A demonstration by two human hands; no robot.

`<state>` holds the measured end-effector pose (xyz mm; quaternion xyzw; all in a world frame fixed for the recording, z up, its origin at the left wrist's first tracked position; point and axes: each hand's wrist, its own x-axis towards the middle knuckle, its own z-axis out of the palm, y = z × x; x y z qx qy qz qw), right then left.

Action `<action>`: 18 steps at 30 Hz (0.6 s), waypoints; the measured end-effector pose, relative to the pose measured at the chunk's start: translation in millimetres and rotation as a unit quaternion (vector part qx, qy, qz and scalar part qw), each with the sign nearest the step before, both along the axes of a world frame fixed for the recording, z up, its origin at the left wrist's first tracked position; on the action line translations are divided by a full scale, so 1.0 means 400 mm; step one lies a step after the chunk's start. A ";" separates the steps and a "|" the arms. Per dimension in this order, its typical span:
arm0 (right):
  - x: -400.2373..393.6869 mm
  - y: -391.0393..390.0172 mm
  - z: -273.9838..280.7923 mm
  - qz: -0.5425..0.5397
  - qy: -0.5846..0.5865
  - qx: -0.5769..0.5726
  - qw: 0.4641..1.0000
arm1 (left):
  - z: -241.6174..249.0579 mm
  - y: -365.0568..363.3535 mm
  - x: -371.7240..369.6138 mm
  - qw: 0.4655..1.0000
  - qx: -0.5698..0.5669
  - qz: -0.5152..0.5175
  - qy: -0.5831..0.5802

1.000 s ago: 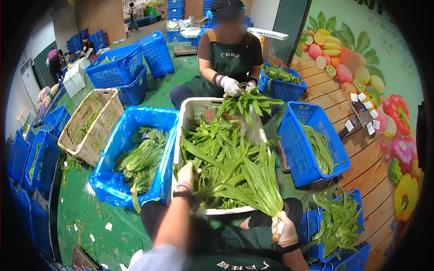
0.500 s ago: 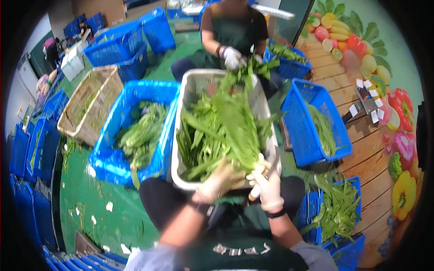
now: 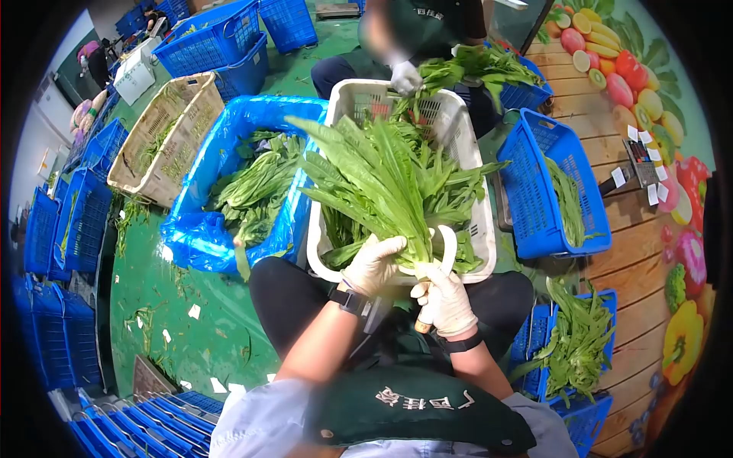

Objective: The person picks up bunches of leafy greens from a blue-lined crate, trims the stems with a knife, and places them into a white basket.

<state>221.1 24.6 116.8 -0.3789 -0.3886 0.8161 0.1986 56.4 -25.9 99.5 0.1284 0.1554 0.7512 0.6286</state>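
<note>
Leafy green bunch point(image 3: 382, 187) pinched near stems by white-gloved left hand point(image 3: 372, 267); curved pale-bladed knife point(image 3: 447, 246) gripped by white-gloved right hand point(image 3: 449, 301). Left hand could be nicked if bunch slips.

Site: vegetable sorting or packing workroom, judging by contents. White crate point(image 3: 481, 214) heaped with leafy greens point(image 3: 382, 175). Left of it: film-lined crate point(image 3: 198, 237), then beige crate point(image 3: 131, 182), both holding greens. Right of it: blue crate point(image 3: 531, 206), part-filled. Behind and left of it: stacked crates point(image 3: 214, 42). Green floor point(image 3: 198, 343) left of it strewn with leaf bits and paper scraps point(image 3: 195, 311). Aprons on both sides of it, near apron point(image 3: 420, 404) and far apron point(image 3: 439, 19), similarly lettered. Far right of it: produce-printed panel point(image 3: 634, 282).
</note>
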 end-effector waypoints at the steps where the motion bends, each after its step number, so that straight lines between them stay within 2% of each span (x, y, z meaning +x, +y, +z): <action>1: -0.009 -0.001 0.002 -0.015 0.013 0.017 1.000 | -0.017 0.004 -0.005 1.000 0.001 0.001 0.000; 3: -0.021 -0.001 0.014 -0.023 0.014 0.010 1.000 | -0.050 0.010 -0.018 0.996 -0.005 0.022 0.088; 7: -0.027 0.012 -0.002 -0.052 0.007 0.063 0.997 | -0.048 -0.019 -0.006 0.987 -0.066 0.030 0.145; 9: -0.022 0.002 -0.023 -0.039 -0.062 0.207 0.976 | -0.052 -0.043 0.011 1.000 -0.024 -0.004 0.004; 10: -0.013 -0.006 -0.041 -0.028 -0.082 0.256 0.963 | -0.024 -0.046 0.026 0.998 -0.037 0.025 -0.046; 11: -0.002 -0.011 -0.047 -0.024 -0.085 0.251 0.964 | -0.006 -0.040 0.027 0.995 -0.014 0.011 -0.094; 14: 0.013 -0.004 -0.050 0.067 -0.081 0.366 0.925 | -0.029 -0.013 0.028 0.988 -0.005 0.043 -0.149; 15: 0.009 -0.011 -0.037 0.067 -0.080 0.366 0.925 | -0.029 -0.006 0.026 0.991 -0.031 0.061 -0.117; 17: 0.002 -0.022 0.000 -0.054 -0.012 0.160 0.986 | -0.027 0.005 0.022 0.992 -0.052 0.077 -0.083; 18: 0.007 -0.017 -0.009 -0.053 -0.012 0.133 0.990 | -0.027 0.005 0.021 0.995 -0.027 0.063 -0.070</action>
